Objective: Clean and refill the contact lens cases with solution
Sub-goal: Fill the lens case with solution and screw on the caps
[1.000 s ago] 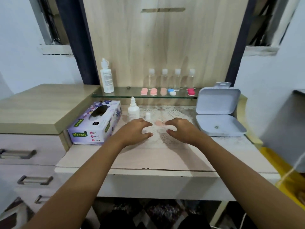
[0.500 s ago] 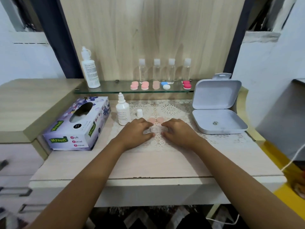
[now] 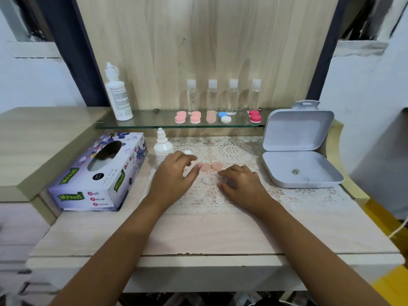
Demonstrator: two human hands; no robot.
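Note:
A clear contact lens case (image 3: pixel 209 180) lies open on the lace mat, its right well between the thumb and forefinger of my right hand (image 3: pixel 241 186), which pinches it. Two pink caps (image 3: pixel 211 166) lie side by side just behind it. My left hand (image 3: pixel 174 175) hovers blurred to the left of the case, off it, with its fingers loosely stretched toward the caps and holding nothing. A small white solution bottle (image 3: pixel 163 149) stands uncapped behind the left hand, its white cap (image 3: pixel 187 152) beside it.
A glass shelf (image 3: pixel 154 125) behind carries a tall white bottle (image 3: pixel 118 98), several clear bottles (image 3: pixel 223 96) and several coloured lens cases (image 3: pixel 217 117). A tissue box (image 3: pixel 99 173) lies left. An open white box (image 3: pixel 298 157) sits right. The lace mat (image 3: pixel 231 151) covers the table's middle.
My left hand has let go of the clear case and risen leftward toward the caps. My right hand stays at the case's right end. The camera has moved closer.

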